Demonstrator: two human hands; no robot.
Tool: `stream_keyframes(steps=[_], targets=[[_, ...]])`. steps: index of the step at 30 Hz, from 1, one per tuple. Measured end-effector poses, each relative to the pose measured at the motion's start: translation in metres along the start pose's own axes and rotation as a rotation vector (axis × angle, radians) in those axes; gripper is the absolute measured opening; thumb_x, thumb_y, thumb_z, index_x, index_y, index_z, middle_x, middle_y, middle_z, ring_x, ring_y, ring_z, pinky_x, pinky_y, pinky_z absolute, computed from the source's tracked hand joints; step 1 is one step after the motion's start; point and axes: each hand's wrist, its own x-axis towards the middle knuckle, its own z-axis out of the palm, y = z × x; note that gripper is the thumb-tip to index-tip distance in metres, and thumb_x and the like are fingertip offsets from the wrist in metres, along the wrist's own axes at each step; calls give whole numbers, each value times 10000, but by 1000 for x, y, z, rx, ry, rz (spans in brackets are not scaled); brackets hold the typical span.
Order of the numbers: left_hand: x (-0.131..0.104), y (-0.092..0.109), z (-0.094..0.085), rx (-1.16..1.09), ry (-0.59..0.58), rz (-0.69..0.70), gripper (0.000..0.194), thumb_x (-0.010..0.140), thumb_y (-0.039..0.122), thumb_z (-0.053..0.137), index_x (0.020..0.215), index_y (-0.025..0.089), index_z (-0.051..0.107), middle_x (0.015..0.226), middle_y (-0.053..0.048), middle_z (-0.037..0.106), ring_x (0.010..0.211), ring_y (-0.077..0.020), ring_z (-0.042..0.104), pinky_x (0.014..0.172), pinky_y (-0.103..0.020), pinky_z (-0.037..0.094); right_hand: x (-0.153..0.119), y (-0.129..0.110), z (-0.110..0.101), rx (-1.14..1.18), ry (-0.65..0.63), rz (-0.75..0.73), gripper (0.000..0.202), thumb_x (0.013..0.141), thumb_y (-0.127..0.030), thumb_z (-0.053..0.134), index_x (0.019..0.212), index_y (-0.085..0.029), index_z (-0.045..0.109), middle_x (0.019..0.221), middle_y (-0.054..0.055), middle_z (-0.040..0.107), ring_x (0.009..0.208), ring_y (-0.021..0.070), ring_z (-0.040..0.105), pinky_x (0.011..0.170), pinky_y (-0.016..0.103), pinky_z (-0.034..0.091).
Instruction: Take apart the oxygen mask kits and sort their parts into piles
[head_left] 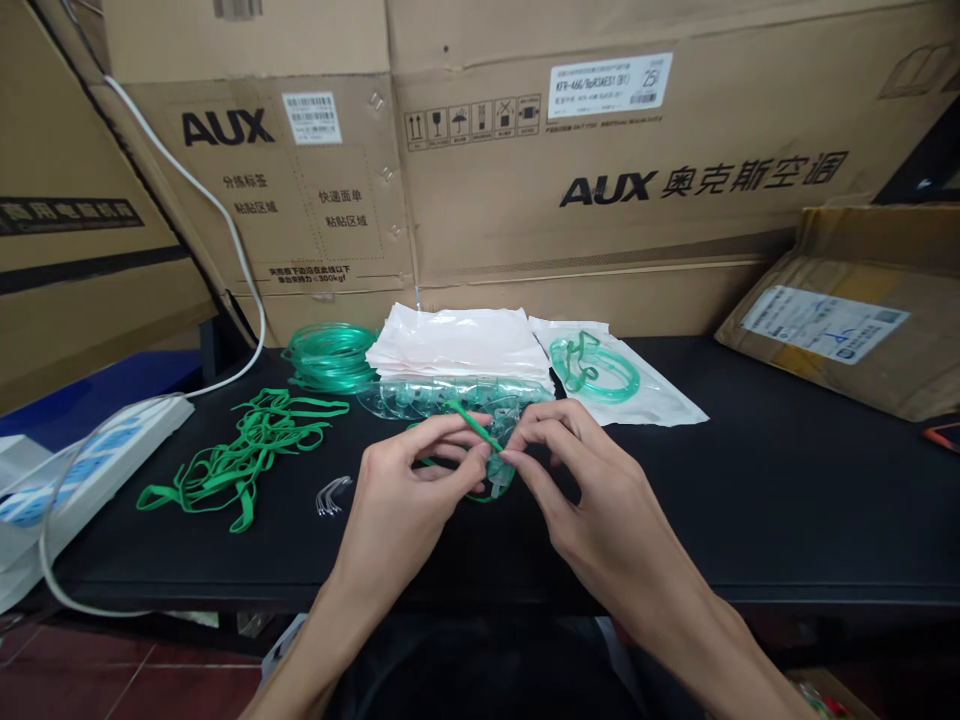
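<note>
Over the middle of the black table, my left hand (409, 490) pinches a green elastic strap (472, 424) between thumb and fingers. My right hand (592, 480) has its thumb and fingertips closed on the strap's lower end, close to a clear greenish plastic mask (501, 472). The mask is partly hidden behind my fingers, so whether the strap passes through it I cannot tell. Just beyond my hands lies a row of nested clear masks (442, 394). Left of my left hand are a tangle of green elastic straps (259, 440) and several small metal strips (330, 496).
Coiled green tubing (328, 355) sits beside a stack of white pouches (457, 340). To the right, another pouch (660, 385) carries coiled tubing and a strap. A power strip (97, 490) with white cables lies left. Large cardboard boxes (487, 220) stand behind; a taped carton (862, 300) is at right.
</note>
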Motion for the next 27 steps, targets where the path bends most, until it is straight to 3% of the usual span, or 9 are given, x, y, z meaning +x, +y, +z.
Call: stream_keyframes(steps=[12,16,19,23,27], targets=[[9,-2,-13,70,144,8,267,810,296,829,1032,151,801,820,-3,782,669,-113,714,639,-165,634,4,2,-26,45,-250,181,171,1007,-143,540,867,-241,553,1004,-2,583,920,154,599,823,315,442],[7,-1,-13,42,73,25,222,829,292,824,1019,178,804,824,12,781,687,-110,719,656,-163,638,5,2,-25,216,-209,348,111,975,-361,633,936,-258,631,1004,11,645,920,197,648,789,346,493],[5,-2,-10,-31,9,15,175,837,300,826,989,214,813,833,25,779,770,-127,739,661,-162,646,6,6,-15,427,-148,494,350,909,-503,703,1154,-263,632,1009,22,693,910,212,689,774,347,545],[1,-1,-8,-35,-103,-19,149,855,309,813,992,251,815,871,35,792,794,-141,751,694,-193,657,10,10,-8,653,-210,528,384,882,-514,739,1122,-231,640,978,27,716,980,220,705,829,321,567],[0,6,-12,182,-101,15,124,895,365,772,949,266,824,833,43,796,737,-120,730,680,-159,603,16,15,-24,585,-189,554,402,839,-544,782,1081,-237,685,997,27,717,1063,239,679,871,309,537]])
